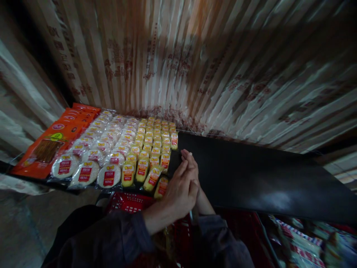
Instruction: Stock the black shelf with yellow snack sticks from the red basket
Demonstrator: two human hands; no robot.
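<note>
— Starting lowest in frame: a red basket (126,201), then both hands at the shelf (251,175) edge?
— Yes. Left hand (181,190) covers the right hand (195,171), fingers pressed together, flat, holding nothing I can see. Yellow packets (150,156) lie in tidy rows just left; orange packs (50,145) sit farther left.

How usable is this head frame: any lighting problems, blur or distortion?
Head view: dim overall; the stacked cartons bow from wide-angle distortion and smear at the right edge; the black shelf shows faint glare; the hands and snack packets are fairly sharp; the sleeves are lost in shadow.
</note>
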